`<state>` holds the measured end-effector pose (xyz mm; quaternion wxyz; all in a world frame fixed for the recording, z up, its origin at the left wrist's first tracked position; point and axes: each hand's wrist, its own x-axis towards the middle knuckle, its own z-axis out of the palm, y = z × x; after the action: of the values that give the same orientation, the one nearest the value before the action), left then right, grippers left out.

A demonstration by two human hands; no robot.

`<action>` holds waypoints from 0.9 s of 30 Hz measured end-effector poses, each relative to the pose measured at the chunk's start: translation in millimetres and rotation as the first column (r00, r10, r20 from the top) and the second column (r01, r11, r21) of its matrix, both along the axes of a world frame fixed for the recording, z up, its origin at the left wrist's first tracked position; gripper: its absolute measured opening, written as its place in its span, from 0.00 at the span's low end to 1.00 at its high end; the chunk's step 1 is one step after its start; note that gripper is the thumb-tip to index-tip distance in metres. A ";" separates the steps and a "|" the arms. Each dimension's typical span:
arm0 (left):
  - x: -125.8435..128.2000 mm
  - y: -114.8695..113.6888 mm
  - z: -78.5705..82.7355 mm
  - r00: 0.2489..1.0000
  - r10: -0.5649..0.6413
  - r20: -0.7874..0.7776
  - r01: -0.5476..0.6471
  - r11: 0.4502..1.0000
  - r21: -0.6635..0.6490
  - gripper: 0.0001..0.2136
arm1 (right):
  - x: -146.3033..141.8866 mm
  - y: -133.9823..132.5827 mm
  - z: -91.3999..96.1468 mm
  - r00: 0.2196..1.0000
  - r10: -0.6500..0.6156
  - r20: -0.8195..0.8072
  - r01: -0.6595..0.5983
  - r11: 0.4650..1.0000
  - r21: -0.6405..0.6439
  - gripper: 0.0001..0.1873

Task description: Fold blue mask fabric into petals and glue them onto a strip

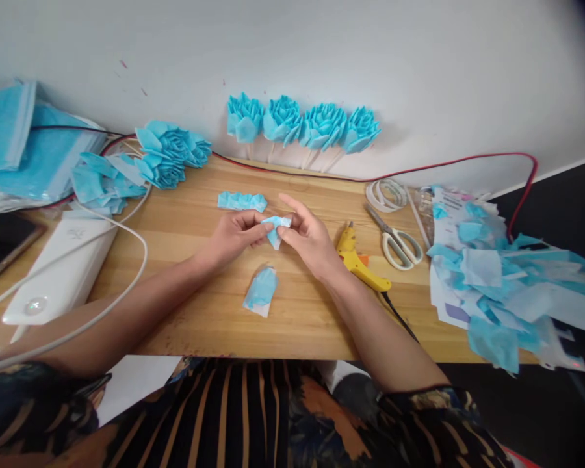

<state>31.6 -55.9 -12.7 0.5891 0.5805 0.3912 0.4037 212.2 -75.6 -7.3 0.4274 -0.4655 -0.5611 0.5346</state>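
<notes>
My left hand (231,237) and right hand (312,239) both pinch the small blue piece (275,226) over the counter (307,328), each grip closed on one side. I should press its fold evenly, without pulling, because thin cloth may tear.

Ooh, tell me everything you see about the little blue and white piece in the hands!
The little piece is light blue with white areas and looks like thin, soft cloth. It is folded and creased, with a pointed end aimed toward the person. The left hand and right hand pinch it between them over the wooden table. Fingers hide some of it.
</notes>
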 end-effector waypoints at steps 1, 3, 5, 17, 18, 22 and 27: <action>-0.3 0.4 -0.4 1.000 0.012 0.005 -0.012 1.000 -0.006 0.15 | 1.0 0.1 1.2 1.000 -0.001 -0.008 0.001 1.000 0.001 0.34; -1.2 1.4 -0.5 0.999 0.040 0.014 -0.040 0.999 -0.025 0.14 | 3.9 0.5 4.7 0.999 -0.021 -0.026 0.021 1.000 0.009 0.32; -1.9 2.1 -0.1 0.997 0.069 0.022 -0.068 0.996 -0.051 0.14 | 7.1 1.0 8.1 0.998 -0.053 -0.031 0.054 0.998 0.021 0.29; -0.4 1.3 -1.3 0.994 0.049 0.098 -0.037 0.992 -0.121 0.14 | 7.5 -0.2 7.5 0.983 -0.138 0.119 0.110 0.971 0.213 0.15; -0.3 1.2 -0.9 0.994 0.047 0.100 -0.035 0.992 -0.122 0.14 | 7.4 -0.4 7.4 0.977 -0.157 0.142 0.118 0.960 0.253 0.14; 0.2 0.7 0.1 0.993 0.038 0.112 -0.023 0.991 -0.135 0.14 | 7.6 -0.5 5.7 0.958 -0.204 0.200 0.107 0.906 0.410 0.12; 1.0 -0.5 0.8 0.989 0.039 0.142 -0.017 0.989 -0.149 0.14 | 8.2 -1.4 6.6 0.942 -0.200 0.270 0.059 0.890 0.452 0.10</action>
<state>32.6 -56.4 -11.9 0.6515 0.4990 0.3844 0.4228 220.4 -77.0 -0.7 0.4629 -0.4722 -0.6938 0.2852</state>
